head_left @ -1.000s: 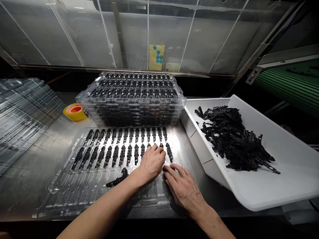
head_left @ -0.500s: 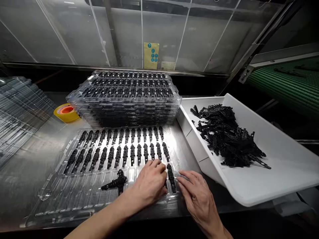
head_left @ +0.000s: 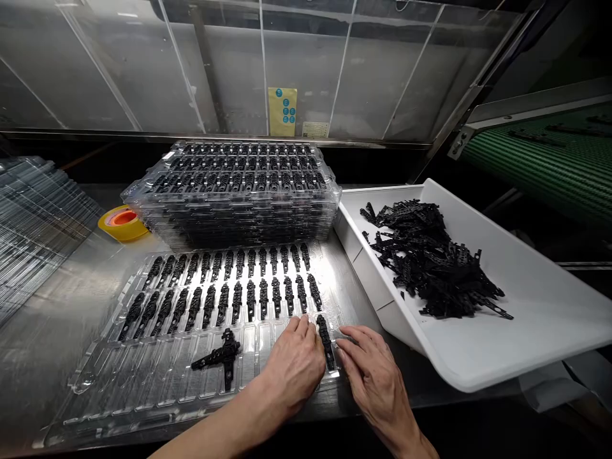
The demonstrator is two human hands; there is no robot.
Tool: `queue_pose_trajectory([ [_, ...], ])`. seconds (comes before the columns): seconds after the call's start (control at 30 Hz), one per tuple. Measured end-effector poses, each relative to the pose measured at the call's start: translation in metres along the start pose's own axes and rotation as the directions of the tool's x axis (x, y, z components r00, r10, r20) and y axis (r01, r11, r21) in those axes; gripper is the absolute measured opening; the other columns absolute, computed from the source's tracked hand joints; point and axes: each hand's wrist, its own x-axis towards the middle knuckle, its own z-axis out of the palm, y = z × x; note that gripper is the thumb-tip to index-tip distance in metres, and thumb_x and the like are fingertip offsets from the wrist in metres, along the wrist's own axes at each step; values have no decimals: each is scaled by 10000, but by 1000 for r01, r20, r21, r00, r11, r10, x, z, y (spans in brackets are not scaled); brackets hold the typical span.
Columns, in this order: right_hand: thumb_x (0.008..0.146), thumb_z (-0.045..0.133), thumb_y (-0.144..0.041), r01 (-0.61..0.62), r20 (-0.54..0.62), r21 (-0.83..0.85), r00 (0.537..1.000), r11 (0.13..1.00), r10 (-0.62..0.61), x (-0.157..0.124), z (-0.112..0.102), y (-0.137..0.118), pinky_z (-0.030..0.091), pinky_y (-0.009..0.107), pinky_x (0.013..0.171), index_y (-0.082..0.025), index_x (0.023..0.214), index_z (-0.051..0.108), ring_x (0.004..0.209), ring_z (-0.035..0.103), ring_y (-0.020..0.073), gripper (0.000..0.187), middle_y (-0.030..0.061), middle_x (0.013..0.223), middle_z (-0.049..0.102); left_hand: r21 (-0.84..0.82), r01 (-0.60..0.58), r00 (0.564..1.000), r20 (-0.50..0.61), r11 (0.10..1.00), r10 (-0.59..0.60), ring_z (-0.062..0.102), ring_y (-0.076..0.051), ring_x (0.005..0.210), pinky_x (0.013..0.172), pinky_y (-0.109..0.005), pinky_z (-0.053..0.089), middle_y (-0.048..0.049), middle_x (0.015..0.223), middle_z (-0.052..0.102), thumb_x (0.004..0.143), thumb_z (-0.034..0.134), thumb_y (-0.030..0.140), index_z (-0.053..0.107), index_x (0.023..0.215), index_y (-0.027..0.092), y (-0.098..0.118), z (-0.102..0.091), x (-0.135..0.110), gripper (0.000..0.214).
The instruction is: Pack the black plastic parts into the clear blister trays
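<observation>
A clear plastic tray (head_left: 157, 370) lies on the metal table, its two far rows filled with slim black plastic parts (head_left: 251, 299). My left hand (head_left: 296, 363) is over the near row with its fingers curled down together; whatever is beneath them is hidden. Just right of it, one black part (head_left: 325, 341) sits in the end slot. At the tray's right edge rests my right hand (head_left: 375, 373), fingers stretched out and holding nothing. Several loose black parts (head_left: 224, 357) lie crossed in a small pile on the near row, left of my left hand.
Behind stands a tall stack of filled trays (head_left: 239, 213). A white bin (head_left: 526, 325) at the right holds a heap of black parts (head_left: 435, 268). Yellow tape (head_left: 123, 226) and a stack of clear trays (head_left: 38, 217) are at the left. A green conveyor belt (head_left: 540, 153) runs far right.
My left hand has turned and lowered over the near row, now covering the part that showed beside its fingers. My right hand has barely moved. The view has shifted slightly.
</observation>
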Motion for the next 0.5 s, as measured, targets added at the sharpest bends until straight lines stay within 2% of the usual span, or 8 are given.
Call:
queue_pose_trajectory([
  [0.1,901,490,-137,-5,0,2,1000,1000,5,1,0,-1,494,445,866,-189,1006,655,1052,559,242,203,97,1077,643,20,2,998,-57,1000,-1,536,-369,1175,960,-466,419,-271,1210,593,863,469,128,600,1137,-23,5,14,-8,340],
  [0.2,902,486,-136,-5,-7,5,1000,1000,5,2,0,-1,493,445,877,-192,1012,651,1060,558,242,205,97,1074,643,5,41,995,-96,999,-40,524,-368,1202,983,-475,419,-271,1245,574,876,464,136,577,1176,-26,10,22,-12,360],
  [0.37,896,491,-139,16,70,-28,997,999,-14,2,-3,0,482,448,894,-204,1034,637,1108,529,253,212,85,1132,625,-195,82,992,-77,977,-98,499,-332,1234,1007,-436,440,-199,1262,587,857,606,269,579,1172,54,-3,13,-17,383],
  [0.5,884,506,-148,23,165,-78,986,997,-9,7,-4,-2,475,464,900,-220,1063,630,1160,488,275,229,74,1179,606,-310,131,982,-89,942,-166,496,-304,1221,1012,-432,447,-135,1254,591,833,627,218,582,1130,113,-14,6,-21,319],
])
